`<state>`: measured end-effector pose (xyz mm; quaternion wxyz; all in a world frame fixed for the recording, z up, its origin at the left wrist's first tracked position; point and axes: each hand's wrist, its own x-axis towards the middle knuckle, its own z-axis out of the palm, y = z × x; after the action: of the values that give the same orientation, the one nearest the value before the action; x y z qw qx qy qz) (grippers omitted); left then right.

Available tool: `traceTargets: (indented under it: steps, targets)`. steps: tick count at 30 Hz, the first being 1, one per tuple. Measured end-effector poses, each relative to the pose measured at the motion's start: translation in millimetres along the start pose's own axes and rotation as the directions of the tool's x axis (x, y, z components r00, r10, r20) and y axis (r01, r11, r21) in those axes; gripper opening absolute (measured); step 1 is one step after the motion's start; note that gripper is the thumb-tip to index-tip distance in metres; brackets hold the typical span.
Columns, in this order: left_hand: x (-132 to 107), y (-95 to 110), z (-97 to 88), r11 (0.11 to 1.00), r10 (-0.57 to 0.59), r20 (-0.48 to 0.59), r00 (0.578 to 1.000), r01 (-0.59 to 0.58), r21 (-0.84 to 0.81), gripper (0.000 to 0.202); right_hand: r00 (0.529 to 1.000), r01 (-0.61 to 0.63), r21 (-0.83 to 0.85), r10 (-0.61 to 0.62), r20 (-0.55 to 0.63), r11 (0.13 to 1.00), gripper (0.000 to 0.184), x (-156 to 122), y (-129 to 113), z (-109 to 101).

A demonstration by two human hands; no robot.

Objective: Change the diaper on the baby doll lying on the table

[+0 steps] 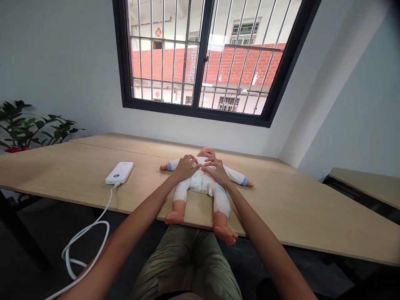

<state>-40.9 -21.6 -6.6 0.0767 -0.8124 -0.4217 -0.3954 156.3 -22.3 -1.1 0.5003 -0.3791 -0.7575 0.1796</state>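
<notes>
two hands on one doll, that's basically it. the left hand (186, 167) and right hand (216, 171) sit side by side on the chest of a pink vinyl baby doll (201, 183), fingertips nearly meeting in the middle. they're close together, but the fingers cover whatever is under them, so i can't tell if they're pinching the white cloth suit (234, 176) or just resting on it.

the doll lies on its back on a light wood worktop (275, 204), arms spread and feet toward the near edge, with one foot poking past it above the person's olive shorts (187, 266). my guess is it's laid square like that so both hands can reach its front easily.

off to the left, a white rectangular power bank (119, 173) sits with a white cable (84, 246) looping over the edge and out of the bottom of the shot, so no idea where it ends. further back there's a black-framed barred window (196, 109), and a green potted plant (31, 127) cut off at the left.
</notes>
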Motion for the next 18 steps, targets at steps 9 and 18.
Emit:
traceTargets:
  steps: [9, 18]
  targets:
    - [-0.2, 1.6, -2.1, 1.000, 0.017, 0.006, 1.000, -0.018, 0.011, 0.022, 0.999, 0.047, 0.032, -0.048, 0.008, 0.998, 0.030, 0.6, -1.4, 2.0]
    - [-0.3, 0.2, -1.0, 0.995, 0.067, -0.011, 0.998, -0.065, 0.077, 0.022, 0.998, -0.052, 0.076, 0.054, -0.017, 0.996, 0.035, -1.4, 2.3, 7.5]
